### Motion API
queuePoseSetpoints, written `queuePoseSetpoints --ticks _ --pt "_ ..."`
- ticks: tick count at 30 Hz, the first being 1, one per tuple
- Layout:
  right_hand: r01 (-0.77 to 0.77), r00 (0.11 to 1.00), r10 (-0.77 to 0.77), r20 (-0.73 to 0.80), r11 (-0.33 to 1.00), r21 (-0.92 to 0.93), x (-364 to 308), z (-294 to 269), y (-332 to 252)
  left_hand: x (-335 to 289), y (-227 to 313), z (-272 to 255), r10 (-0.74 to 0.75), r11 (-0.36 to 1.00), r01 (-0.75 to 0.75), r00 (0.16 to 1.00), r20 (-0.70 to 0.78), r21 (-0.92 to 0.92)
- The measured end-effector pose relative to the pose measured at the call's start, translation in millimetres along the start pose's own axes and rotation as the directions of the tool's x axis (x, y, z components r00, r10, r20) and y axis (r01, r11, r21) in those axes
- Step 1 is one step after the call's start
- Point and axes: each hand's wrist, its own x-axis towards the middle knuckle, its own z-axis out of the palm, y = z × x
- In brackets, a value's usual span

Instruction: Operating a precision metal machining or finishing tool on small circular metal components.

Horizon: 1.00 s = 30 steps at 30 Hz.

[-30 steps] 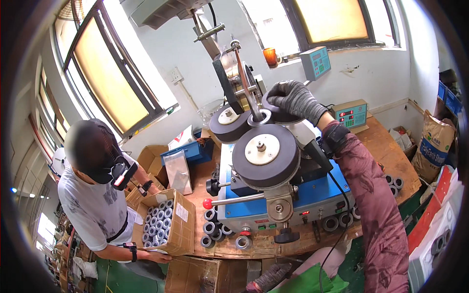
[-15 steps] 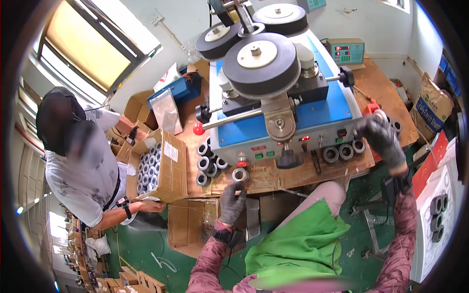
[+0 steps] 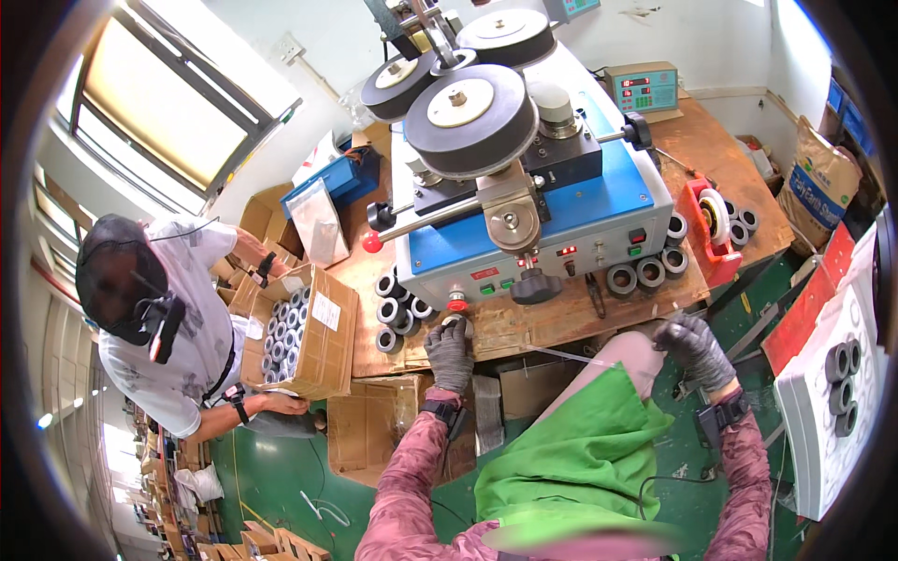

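My left hand (image 3: pixel 450 357), in a grey glove, is at the table's front edge. Its fingers close over a dark ring core (image 3: pixel 456 321), which the hand partly covers. Out past the table edge, beside my knee, my gloved right hand (image 3: pixel 697 348) has its fingers curled inward; anything in them is too small to make out. Above both hands stands a blue and grey machine (image 3: pixel 580 217) with large black wheels. More ring cores (image 3: pixel 621 280) lie along its front right, and several others (image 3: pixel 388 312) are grouped left of my left hand.
A red tape dispenser (image 3: pixel 703 224) stands at the table's right. On the left, a person (image 3: pixel 178 309) holds a carton (image 3: pixel 329 355) filled with ring cores. An open cardboard box (image 3: pixel 360 425) sits below the table edge. White trays (image 3: pixel 823 430) with cores stand far right.
My right hand has come down and left from the tape dispenser to beside my knee. My left hand has moved up onto the ring core. The view has shifted slightly.
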Motion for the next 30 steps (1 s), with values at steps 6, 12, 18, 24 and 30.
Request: queuePoseSetpoints --ticks 6,12,18,24,30 --pt "0.078 0.987 -0.041 0.152 0.965 -0.249 28.7 45.1 6.1 9.7 1.1 -12.8 -0.087 0.826 0.230 0.954 0.286 -0.515" --pt "0.165 0.911 -0.149 0.384 0.986 -0.007 54.9 124.2 26.2 23.9 71.5 -143.3 0.327 0.159 0.373 0.854 0.405 -0.914" --pt "-0.412 0.743 -0.035 0.669 0.764 0.497 11.0 150.4 27.3 26.7 88.3 -154.5 0.272 -0.356 0.568 0.823 0.499 -0.742" --pt "0.036 0.950 -0.091 0.300 0.982 0.185 -22.6 128.7 -26.6 7.1 111.5 -113.9 0.181 -0.602 0.509 0.837 0.516 -0.615" --pt "-0.216 0.942 0.128 0.310 0.938 0.270 -22.4 120.0 -32.4 9.4 126.6 -118.2 0.088 -0.435 0.429 0.895 0.436 -0.792"
